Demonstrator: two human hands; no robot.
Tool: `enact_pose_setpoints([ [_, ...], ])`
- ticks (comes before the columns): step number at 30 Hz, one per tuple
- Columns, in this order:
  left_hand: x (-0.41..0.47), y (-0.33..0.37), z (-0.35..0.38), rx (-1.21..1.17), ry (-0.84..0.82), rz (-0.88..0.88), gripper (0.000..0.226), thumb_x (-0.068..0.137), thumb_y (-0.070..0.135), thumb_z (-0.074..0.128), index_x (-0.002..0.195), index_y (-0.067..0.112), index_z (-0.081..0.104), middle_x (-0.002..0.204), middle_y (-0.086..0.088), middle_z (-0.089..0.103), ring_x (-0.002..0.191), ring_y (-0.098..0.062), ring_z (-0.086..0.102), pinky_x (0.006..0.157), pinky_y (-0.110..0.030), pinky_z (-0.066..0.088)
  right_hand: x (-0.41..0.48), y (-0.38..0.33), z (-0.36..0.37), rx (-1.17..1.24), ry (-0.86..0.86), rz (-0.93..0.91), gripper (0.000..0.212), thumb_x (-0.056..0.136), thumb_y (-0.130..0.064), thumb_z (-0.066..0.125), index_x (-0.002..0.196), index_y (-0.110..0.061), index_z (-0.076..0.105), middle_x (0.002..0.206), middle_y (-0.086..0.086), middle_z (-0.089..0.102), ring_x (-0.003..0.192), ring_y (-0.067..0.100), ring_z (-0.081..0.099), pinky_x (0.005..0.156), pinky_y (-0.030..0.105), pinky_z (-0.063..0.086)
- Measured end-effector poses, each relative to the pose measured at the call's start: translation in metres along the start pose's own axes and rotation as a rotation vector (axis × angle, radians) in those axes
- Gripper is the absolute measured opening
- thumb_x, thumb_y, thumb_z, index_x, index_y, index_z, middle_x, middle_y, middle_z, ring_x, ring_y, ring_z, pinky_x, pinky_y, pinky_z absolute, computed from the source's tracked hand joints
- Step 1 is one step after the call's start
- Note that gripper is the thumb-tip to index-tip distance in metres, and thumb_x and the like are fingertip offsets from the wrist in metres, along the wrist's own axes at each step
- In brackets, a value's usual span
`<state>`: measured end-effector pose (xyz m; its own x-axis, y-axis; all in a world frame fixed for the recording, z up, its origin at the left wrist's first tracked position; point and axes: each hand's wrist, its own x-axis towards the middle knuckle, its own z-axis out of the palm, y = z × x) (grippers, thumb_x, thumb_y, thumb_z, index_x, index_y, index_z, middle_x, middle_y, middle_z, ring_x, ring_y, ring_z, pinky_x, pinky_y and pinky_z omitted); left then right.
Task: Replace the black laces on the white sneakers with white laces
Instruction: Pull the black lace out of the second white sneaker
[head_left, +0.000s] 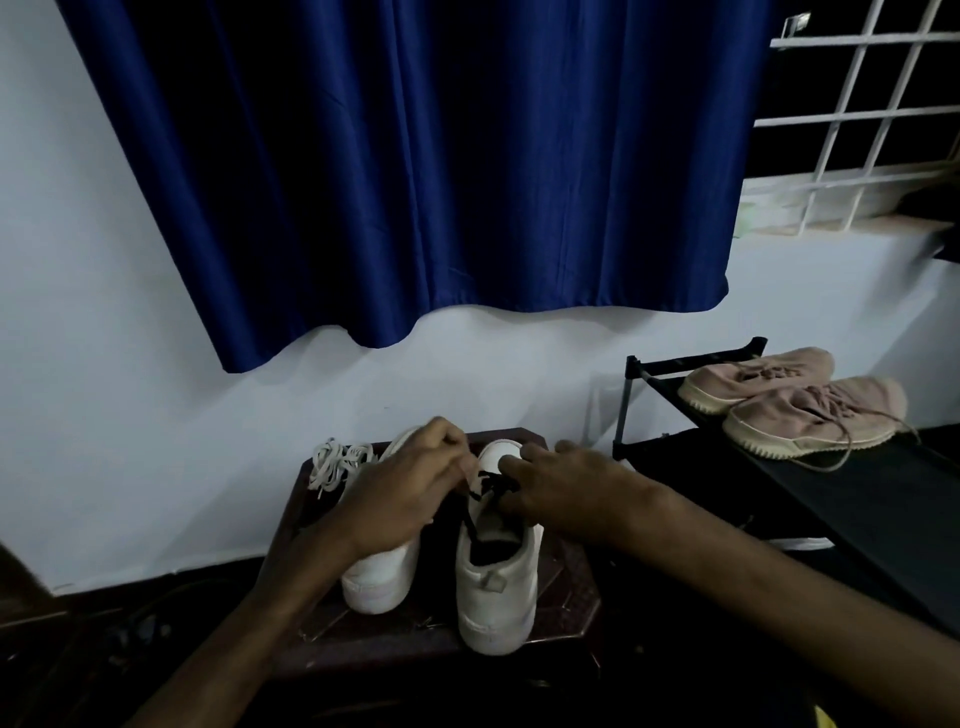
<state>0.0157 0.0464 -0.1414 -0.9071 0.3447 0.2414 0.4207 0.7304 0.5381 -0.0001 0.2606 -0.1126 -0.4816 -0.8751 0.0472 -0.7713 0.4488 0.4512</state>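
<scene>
Pinching the black lace (471, 519) above the white sneaker (496, 587): left hand (410, 483) and right hand (561, 488).

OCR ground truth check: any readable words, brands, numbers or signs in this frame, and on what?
No text can be read anywhere.
On the white sneakers: no print shows; the left hand, right hand and black lace cover part of one.
On the pink shoes: no mark can be made out; they are dim and blurred.
On the curtain and rack: nothing.
</scene>
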Motion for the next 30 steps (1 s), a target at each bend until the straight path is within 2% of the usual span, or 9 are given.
enact_pose_setpoints([
  [2, 0.001, -0.003, -0.009, -0.318, 0.032, -0.151, 0.07, 0.079, 0.083, 0.038, 0.091, 0.017, 0.062, 0.093, 0.011, 0.06, 0.087, -0.007, 0.06, 0.088, -0.041, 0.048, 0.012, 0.006, -0.007, 0.206, -0.146, -0.04, 0.027, 0.092, -0.022, 0.057, 0.118, -0.027, 0.063, 0.113, 0.005, 0.054, 0.103, 0.023, 0.055, 0.075, 0.034, 0.043],
  [5, 0.008, 0.003, -0.03, -0.684, 0.127, -0.335, 0.072, 0.083, 0.073, 0.037, 0.082, 0.007, 0.065, 0.076, 0.004, 0.067, 0.081, -0.013, 0.061, 0.078, -0.036, 0.046, 0.022, 0.025, -0.019, 0.698, -0.351, 0.01, 0.021, 0.098, -0.021, 0.053, 0.111, -0.006, 0.062, 0.109, 0.008, 0.053, 0.102, 0.022, 0.052, 0.079, 0.024, 0.037],
  [11, 0.01, -0.016, -0.095, -1.195, 0.533, -0.508, 0.051, 0.095, 0.057, 0.042, 0.061, 0.019, 0.041, 0.076, 0.0, 0.064, 0.08, -0.019, 0.064, 0.077, -0.041, 0.048, 0.025, 0.035, -0.019, 0.882, -0.152, -0.07, 0.016, 0.092, -0.024, 0.065, 0.1, -0.014, 0.073, 0.097, 0.005, 0.058, 0.091, 0.015, 0.055, 0.077, 0.014, 0.04],
  [14, 0.009, -0.03, -0.103, -0.884, 0.599, -0.573, 0.051, 0.099, 0.051, 0.042, 0.077, 0.008, 0.058, 0.081, -0.002, 0.064, 0.073, -0.018, 0.06, 0.075, -0.037, 0.048, 0.028, 0.021, -0.011, 0.558, -0.221, -0.179, 0.02, 0.088, -0.028, 0.068, 0.107, -0.025, 0.073, 0.099, -0.003, 0.044, 0.108, 0.018, 0.046, 0.077, 0.023, 0.037],
  [15, 0.006, -0.031, -0.098, -0.724, 0.565, -0.571, 0.052, 0.101, 0.046, 0.042, 0.091, -0.001, 0.063, 0.082, -0.004, 0.064, 0.071, -0.018, 0.059, 0.071, -0.035, 0.047, 0.03, 0.019, -0.009, 0.458, -0.236, -0.167, 0.021, 0.088, -0.031, 0.067, 0.108, -0.027, 0.073, 0.1, -0.004, 0.041, 0.111, 0.017, 0.043, 0.077, 0.024, 0.035],
  [18, -0.005, -0.028, -0.074, -0.293, 0.302, -0.451, 0.04, 0.1, 0.038, 0.049, 0.08, 0.009, 0.068, 0.078, -0.003, 0.068, 0.069, -0.018, 0.06, 0.067, -0.031, 0.043, 0.037, 0.017, -0.003, 0.446, -0.252, -0.157, 0.022, 0.089, -0.031, 0.065, 0.106, -0.02, 0.073, 0.106, 0.002, 0.046, 0.111, 0.02, 0.043, 0.079, 0.025, 0.035],
  [22, -0.007, -0.013, -0.05, 0.123, 0.035, -0.393, 0.038, 0.088, 0.052, 0.054, 0.079, 0.017, 0.066, 0.077, 0.006, 0.065, 0.076, -0.016, 0.062, 0.069, -0.033, 0.047, 0.04, 0.023, 0.001, 0.831, -0.224, 0.012, 0.03, 0.101, -0.027, 0.048, 0.093, -0.003, 0.065, 0.103, 0.012, 0.055, 0.098, 0.022, 0.054, 0.09, 0.036, 0.044],
  [27, -0.01, -0.004, -0.036, 0.368, 0.08, -0.373, 0.028, 0.094, 0.042, 0.053, 0.09, 0.017, 0.063, 0.099, 0.004, 0.058, 0.089, -0.019, 0.057, 0.071, -0.032, 0.04, 0.037, 0.046, -0.013, 1.526, -0.142, 0.358, 0.047, 0.103, -0.044, 0.029, 0.081, -0.014, 0.058, 0.086, -0.002, 0.062, 0.081, 0.009, 0.058, 0.081, 0.031, 0.047],
  [30, -0.014, -0.007, -0.032, 0.458, 0.111, -0.393, 0.02, 0.096, 0.037, 0.048, 0.1, 0.021, 0.059, 0.108, 0.003, 0.057, 0.102, -0.021, 0.057, 0.084, -0.037, 0.046, 0.049, 0.063, -0.016, 1.819, 0.05, 0.525, 0.042, 0.102, -0.045, 0.035, 0.083, -0.016, 0.058, 0.093, 0.002, 0.06, 0.091, 0.016, 0.058, 0.085, 0.039, 0.047],
])
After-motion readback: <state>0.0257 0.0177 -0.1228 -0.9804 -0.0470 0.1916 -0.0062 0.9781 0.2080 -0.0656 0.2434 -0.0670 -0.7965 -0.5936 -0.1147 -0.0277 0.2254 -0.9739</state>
